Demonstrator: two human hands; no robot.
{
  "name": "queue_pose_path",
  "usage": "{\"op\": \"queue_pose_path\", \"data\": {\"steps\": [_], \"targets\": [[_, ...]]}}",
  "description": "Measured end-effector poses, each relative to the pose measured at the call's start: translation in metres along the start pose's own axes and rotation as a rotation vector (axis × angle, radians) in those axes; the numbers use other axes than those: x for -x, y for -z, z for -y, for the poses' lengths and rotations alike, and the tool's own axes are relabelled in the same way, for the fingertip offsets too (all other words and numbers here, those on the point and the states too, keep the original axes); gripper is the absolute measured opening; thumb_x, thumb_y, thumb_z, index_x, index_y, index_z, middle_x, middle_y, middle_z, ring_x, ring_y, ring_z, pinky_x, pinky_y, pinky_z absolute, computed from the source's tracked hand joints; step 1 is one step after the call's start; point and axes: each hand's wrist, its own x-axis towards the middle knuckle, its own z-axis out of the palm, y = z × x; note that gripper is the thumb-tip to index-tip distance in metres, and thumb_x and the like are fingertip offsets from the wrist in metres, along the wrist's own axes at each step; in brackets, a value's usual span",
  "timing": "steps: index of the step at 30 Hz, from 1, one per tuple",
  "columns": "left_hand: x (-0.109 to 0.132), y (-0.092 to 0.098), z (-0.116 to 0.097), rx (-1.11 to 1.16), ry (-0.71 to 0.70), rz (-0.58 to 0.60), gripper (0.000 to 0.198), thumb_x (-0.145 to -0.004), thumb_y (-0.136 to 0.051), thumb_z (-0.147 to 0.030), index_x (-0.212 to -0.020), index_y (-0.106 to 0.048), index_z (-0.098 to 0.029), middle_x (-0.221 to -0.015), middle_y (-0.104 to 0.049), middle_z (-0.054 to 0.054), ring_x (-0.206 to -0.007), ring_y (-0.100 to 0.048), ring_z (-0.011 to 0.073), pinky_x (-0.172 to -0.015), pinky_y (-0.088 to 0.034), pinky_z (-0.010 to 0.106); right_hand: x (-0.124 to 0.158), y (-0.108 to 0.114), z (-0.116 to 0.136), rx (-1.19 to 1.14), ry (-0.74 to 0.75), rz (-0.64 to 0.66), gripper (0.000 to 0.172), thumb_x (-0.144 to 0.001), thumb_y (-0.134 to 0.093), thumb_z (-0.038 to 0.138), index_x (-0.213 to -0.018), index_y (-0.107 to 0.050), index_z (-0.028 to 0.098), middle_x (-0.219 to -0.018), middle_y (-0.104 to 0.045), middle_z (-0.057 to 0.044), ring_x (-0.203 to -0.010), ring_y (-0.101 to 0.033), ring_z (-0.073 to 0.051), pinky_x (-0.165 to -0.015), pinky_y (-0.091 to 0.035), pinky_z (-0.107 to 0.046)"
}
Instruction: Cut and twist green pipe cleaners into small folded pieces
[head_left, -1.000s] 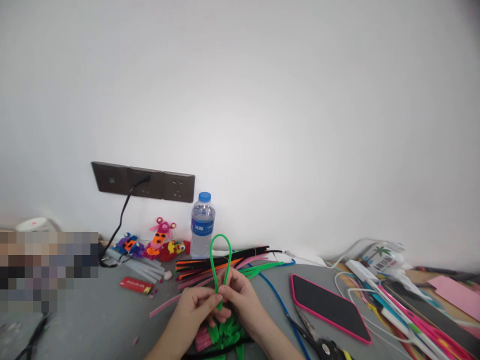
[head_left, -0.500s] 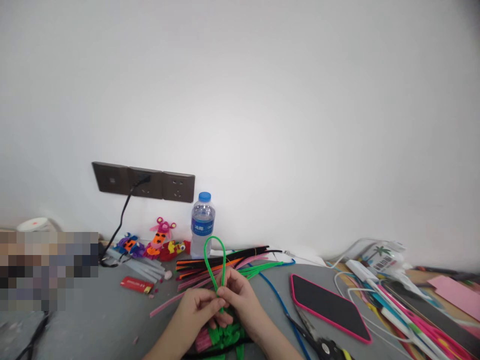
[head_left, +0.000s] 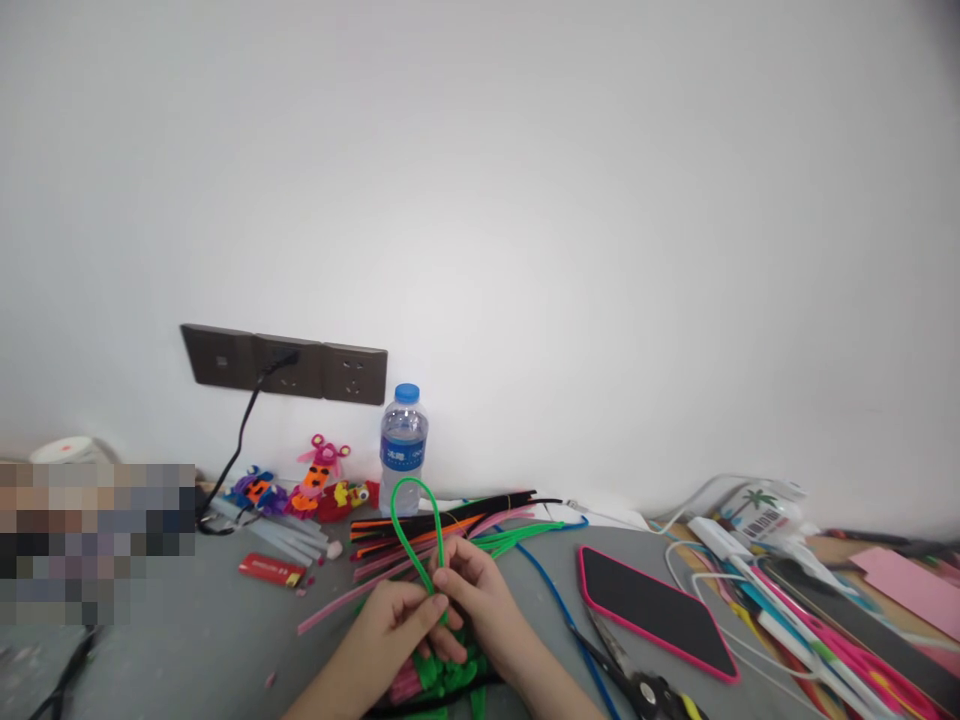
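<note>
My left hand (head_left: pixel 391 622) and my right hand (head_left: pixel 474 595) meet low in the middle, both pinching the base of a green pipe cleaner (head_left: pixel 415 530) bent into an upright loop. The loop leans a little to the left above my fingers. Under my hands lies a heap of green and pink pipe-cleaner pieces (head_left: pixel 442 674). Just behind them a bundle of pipe cleaners (head_left: pixel 457 528) in black, orange, pink and green lies on the grey table.
A water bottle (head_left: pixel 403 447) stands at the wall beside small craft figures (head_left: pixel 315 484), below wall sockets (head_left: pixel 285 362). A red lighter (head_left: pixel 265 570) lies left. Right: a pink-cased phone (head_left: pixel 654 610), scissors (head_left: pixel 637 680), cables and pens (head_left: pixel 795 620).
The green loop has tilted and shifted left and sits lower. Both hands stay pinched at its base, the fingers working slightly.
</note>
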Motion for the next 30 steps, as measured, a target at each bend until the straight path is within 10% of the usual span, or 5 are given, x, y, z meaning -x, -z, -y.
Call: {"op": "queue_pose_path", "data": {"steps": [30], "targets": [[0.003, 0.0, -0.001, 0.04, -0.021, 0.098, 0.05, -0.081, -0.056, -0.061, -0.061, -0.064, -0.015, -0.045, -0.065, 0.001, -0.044, -0.059, 0.0138, -0.059, -0.041, 0.023, 0.006, -0.006, 0.013, -0.212, -0.086, 0.057, 0.025, -0.069, -0.079, 0.039, -0.074, -0.069, 0.016, -0.071, -0.066, -0.003, -0.061, -0.055, -0.014, -0.062, -0.041, -0.024]]}}
